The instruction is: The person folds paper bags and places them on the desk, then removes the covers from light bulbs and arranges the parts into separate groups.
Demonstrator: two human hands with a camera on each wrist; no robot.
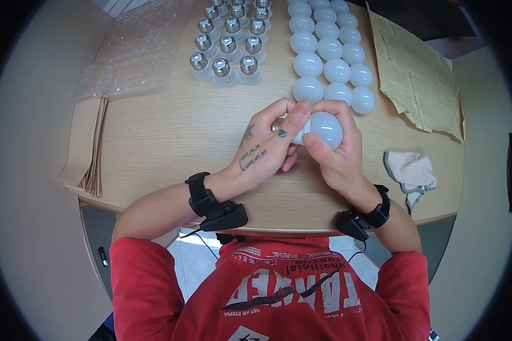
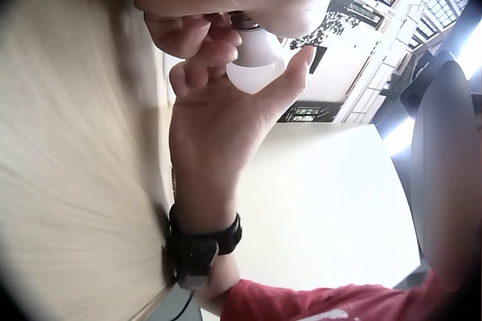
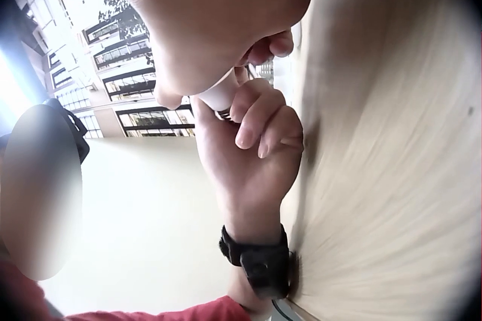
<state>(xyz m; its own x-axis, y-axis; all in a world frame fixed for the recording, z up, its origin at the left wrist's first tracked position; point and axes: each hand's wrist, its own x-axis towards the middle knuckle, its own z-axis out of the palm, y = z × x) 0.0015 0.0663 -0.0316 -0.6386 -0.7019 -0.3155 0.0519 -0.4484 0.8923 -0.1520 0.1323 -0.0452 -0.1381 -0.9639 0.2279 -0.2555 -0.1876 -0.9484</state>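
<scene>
A white light bulb [image 1: 326, 129] is held between both hands over the front part of the table, lying on its side with the dome to the right. My left hand [image 1: 267, 142] grips its collar, thumb along the top, and the metal screw cap [image 1: 276, 125] shows at that hand's palm. Around the dome, my right hand [image 1: 345, 153] curls its fingers, with the thumb against the near side. The left wrist view shows the bulb's white body [image 2: 260, 48] between the two hands. From the right wrist, my left fingers [image 3: 260, 114] appear bent around the bulb's neck.
Several white bulb bases [image 1: 222, 71] stand in rows at the back, screw caps up. Beside them are rows of round white domes [image 1: 308, 65]. Brown paper [image 1: 412, 77] and a cloth [image 1: 412, 170] lie right; clear plastic wrap [image 1: 131, 54] and folded cardboard [image 1: 88, 145] lie left.
</scene>
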